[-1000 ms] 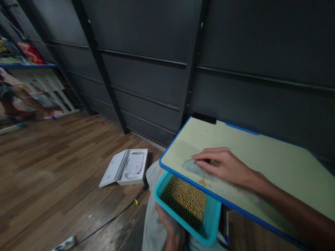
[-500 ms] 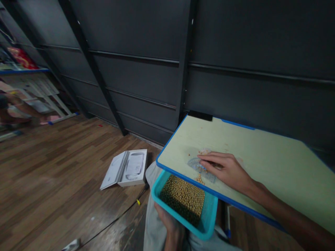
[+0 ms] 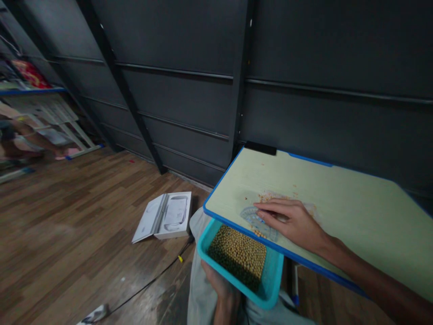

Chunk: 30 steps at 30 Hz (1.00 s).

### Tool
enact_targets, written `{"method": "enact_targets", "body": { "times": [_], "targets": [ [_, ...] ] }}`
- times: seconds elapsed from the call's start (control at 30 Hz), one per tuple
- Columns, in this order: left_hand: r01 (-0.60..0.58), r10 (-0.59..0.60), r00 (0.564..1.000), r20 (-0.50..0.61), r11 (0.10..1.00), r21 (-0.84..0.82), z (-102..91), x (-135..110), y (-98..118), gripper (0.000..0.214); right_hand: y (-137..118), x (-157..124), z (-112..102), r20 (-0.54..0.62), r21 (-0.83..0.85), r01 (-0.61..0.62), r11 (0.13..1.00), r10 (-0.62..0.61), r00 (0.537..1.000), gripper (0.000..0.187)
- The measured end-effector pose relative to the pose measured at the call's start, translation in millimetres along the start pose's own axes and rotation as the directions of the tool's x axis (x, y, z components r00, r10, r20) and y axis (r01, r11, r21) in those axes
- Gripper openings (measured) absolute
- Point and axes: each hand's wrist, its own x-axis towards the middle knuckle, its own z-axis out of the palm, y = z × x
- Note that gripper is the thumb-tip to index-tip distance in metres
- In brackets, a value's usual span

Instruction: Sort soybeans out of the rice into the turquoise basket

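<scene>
1. My view of the left hand [image 3: 221,285] is partial: it sits against the underside of the turquoise basket [image 3: 273,273], its fingers hidden there, so I cannot tell how far they are spread or curled.
2. I see the right hand [image 3: 295,223] over the desk [image 3: 358,203], thumb and forefinger tips close together, only a narrow space between them. The other fingers are mostly covered, and I cannot tell whether anything is pinched.
3. That hand hides part of the clear protractor [image 3: 248,214], which lies flat near the desk's front edge. A small bluish bit shows by the thumb tip, too small for me to identify.
4. The far side of the basket is cut from my sight by the desk edge. Inside are many round tan beans [image 3: 241,250]; toward me they turn dark, and I cannot tell whether from shade or a different kind.
5. A few loose tan pieces [image 3: 259,233] lie by the protractor, at the desk's front edge. More crumbs [image 3: 270,197] are scattered just beyond the right hand, partly behind it.
6. On the floor I have a white box [image 3: 174,214], open, with a paper-like sheet inside whose print I cannot read.
7. At far left, a person's leg [image 3: 25,135] shows beneath another table [image 3: 40,91], blurred and cut off by my frame.
</scene>
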Motion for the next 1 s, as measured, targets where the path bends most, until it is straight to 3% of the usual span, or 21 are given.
{"method": "enact_targets", "body": {
  "times": [0.13, 0.37, 0.47, 0.57, 0.7, 0.83, 1.0],
  "targets": [
    [-0.003, 0.002, 0.998, -0.069, 1.000, -0.019, 0.9, 1.5, 0.1, 0.045, -0.7, 0.0, 2.3, 0.011, 0.032, 0.001, 0.999, -0.001, 1.000, 0.024],
    [-0.016, 0.016, 1.000, -0.011, 0.998, -0.052, 5.8, -2.0, -0.7, 0.050, -4.4, -3.8, 7.6, 0.052, 0.055, -0.021, 0.998, 0.018, 0.999, 0.024],
    [-0.023, 0.020, 0.999, -0.049, 0.999, -0.047, 2.1, 0.4, -1.4, 0.049, -6.9, -0.6, 4.1, 0.045, 0.063, 0.020, 0.998, -0.022, 0.999, 0.024],
    [-0.062, 0.058, 0.992, -0.115, 0.998, -0.029, -3.0, 3.5, -1.5, 0.040, -4.7, 15.3, -4.6, 0.024, 0.072, 0.032, 0.997, -0.034, 0.999, 0.023],
    [-0.018, 0.014, 0.998, -0.064, 0.998, -0.059, -6.0, 2.5, -1.5, 0.042, 9.3, 52.9, -10.6, 0.001, 0.058, 0.005, 0.998, -0.005, 1.000, 0.022],
    [0.007, -0.015, 0.996, -0.085, 0.996, -0.088, -6.0, 1.9, -2.8, 0.046, 23.7, 85.4, -0.2, 0.044, 0.031, 0.017, 0.999, -0.018, 0.999, 0.021],
    [0.036, -0.051, 0.992, -0.114, 0.992, -0.125, -4.5, 4.0, -3.4, 0.050, 22.4, 99.1, 19.0, 0.104, 0.069, 0.031, 0.997, -0.039, 0.994, 0.022]
  ]
}}
